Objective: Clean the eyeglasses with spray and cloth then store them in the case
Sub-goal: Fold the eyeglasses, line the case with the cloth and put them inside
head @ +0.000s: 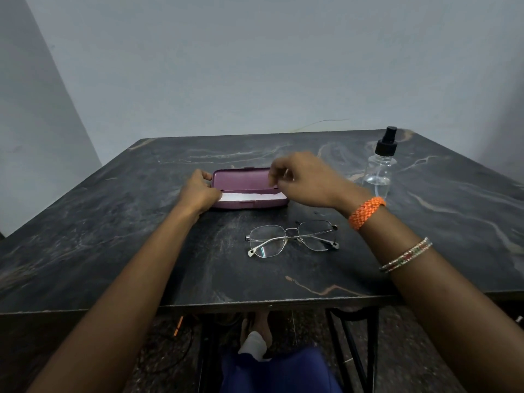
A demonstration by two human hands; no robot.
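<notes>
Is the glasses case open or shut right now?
Open: the purple case has its lid raised toward the wall, with a white cloth showing inside.

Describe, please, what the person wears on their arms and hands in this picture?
Both forearms are bare, with no sleeves in view. The right wrist carries a braided orange band, and further up that forearm sit thin bangles in silver and red tones. The left hand and right hand are bare; no rings are discernible.

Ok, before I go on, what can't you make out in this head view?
- Right hand fingertips: curled over the open case, blurred; whether they pinch the white cloth is unclear.
- Cloth: mostly hidden by the case's front wall and both hands.
- Left hand covers the case's left end.
- Bottle: clear; liquid level unreadable.
- Glasses: lens smudges too small to judge.
</notes>
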